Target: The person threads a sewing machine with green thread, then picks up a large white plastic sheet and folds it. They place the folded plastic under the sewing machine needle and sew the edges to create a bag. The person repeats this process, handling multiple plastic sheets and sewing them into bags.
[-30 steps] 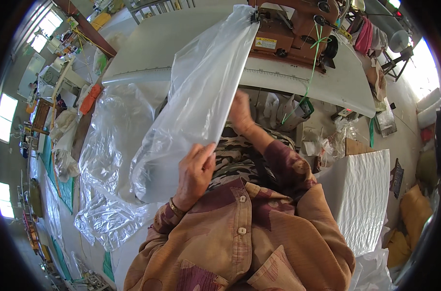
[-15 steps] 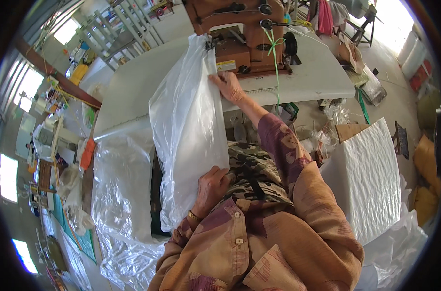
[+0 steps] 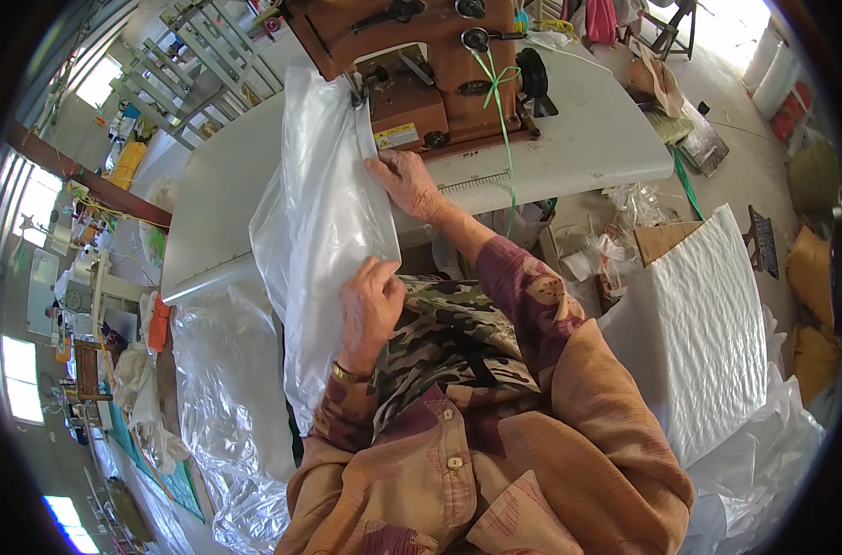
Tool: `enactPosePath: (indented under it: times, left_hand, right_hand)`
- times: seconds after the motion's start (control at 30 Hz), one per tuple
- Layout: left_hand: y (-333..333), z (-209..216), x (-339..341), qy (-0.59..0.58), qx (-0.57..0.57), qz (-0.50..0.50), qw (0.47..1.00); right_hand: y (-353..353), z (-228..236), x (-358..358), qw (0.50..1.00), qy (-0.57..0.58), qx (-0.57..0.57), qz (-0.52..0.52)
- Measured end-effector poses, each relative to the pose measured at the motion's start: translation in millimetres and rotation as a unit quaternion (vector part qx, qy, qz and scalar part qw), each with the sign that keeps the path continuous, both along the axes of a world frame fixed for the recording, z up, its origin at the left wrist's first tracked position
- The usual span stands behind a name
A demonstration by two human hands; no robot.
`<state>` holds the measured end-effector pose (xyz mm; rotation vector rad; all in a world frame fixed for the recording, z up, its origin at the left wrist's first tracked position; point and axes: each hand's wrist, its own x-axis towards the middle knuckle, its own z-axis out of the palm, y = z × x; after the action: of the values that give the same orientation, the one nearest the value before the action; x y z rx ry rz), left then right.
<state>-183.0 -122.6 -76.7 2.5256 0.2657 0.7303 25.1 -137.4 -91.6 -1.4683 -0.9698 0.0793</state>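
A long piece of clear-white plastic sheeting [image 3: 324,208] runs from under the presser foot of a brown sewing machine [image 3: 412,106] down over the table's front edge toward my lap. My right hand [image 3: 407,185] pinches its right edge just in front of the machine bed, fingers closed. Lower down, my left hand [image 3: 370,305] bears on the same edge with its fingers bent and pressed together around it. The fingertips are partly hidden from above. A green string [image 3: 497,92] is tied to a knob on the machine and hangs over the table front.
The pale sewing table [image 3: 588,148] extends to both sides of the machine. More crumpled plastic [image 3: 227,388] hangs at the left. A stack of white sheets [image 3: 703,324] stands at my right. Metal racks [image 3: 185,79] are behind the table, and loose scraps lie under it.
My left hand has moved up along the plastic's edge, nearer my right hand. The right hand keeps its place by the machine. The whole view has shifted, putting the machine farther left.
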Motion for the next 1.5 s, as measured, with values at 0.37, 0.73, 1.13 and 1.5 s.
enactPosePath:
  times: [0.37,0.73,1.13,1.5]
  left_hand:
    - [46,25,82,-0.069,0.098,0.05,0.991]
    - [38,37,109,-0.098,0.053,0.075,0.991]
    - [54,-162,-104,0.085,-0.007,0.105,0.991]
    - [261,43,-164,0.089,0.266,0.335,0.899]
  right_hand:
    - [-3,6,2,0.992,0.121,0.022,0.041]
    - [9,-8,11,0.977,0.179,0.116,0.006]
    - [-28,29,-15,0.964,0.203,0.05,0.163]
    - [-24,2,-15,0.986,0.163,-0.01,-0.027]
